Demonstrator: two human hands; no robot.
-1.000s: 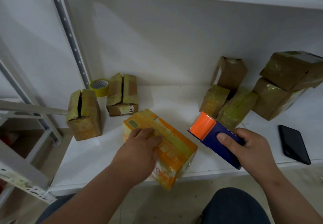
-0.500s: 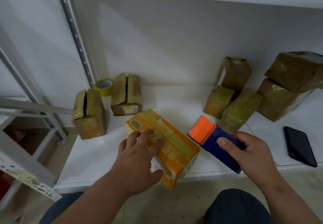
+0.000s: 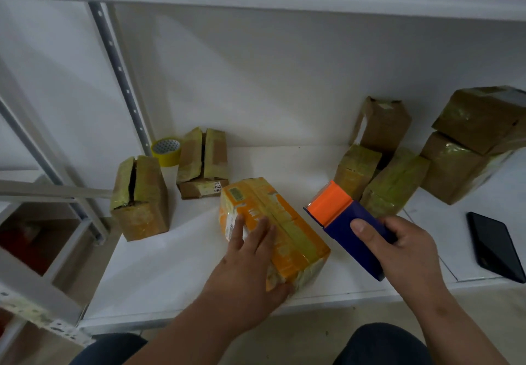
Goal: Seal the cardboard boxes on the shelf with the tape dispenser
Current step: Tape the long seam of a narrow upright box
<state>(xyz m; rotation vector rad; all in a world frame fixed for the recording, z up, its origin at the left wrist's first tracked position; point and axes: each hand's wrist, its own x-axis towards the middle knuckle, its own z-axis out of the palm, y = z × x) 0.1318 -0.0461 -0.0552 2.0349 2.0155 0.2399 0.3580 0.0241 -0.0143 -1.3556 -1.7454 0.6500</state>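
Two hands busy: left hand [image 3: 247, 262] flat on orange box [image 3: 273, 228], steadying; right hand [image 3: 398, 253] clamped on tape dispenser [image 3: 347, 222]; next, probably dispenser onto box seam

**What I can't see**

My left hand [image 3: 247, 262] covers the near left of the orange box [image 3: 273, 231], label partly hidden. My right hand [image 3: 398, 253] wraps the tape dispenser [image 3: 347, 222]; fingers behind it unseen, tape and blade not visible. Stacked boxes [image 3: 481, 125] and phone [image 3: 495, 246] clipped by the right edge. Label digits on the small box [image 3: 203, 162] barely legible. Tape roll [image 3: 166, 151] half behind it. Left rack [image 3: 34, 293] blurred.
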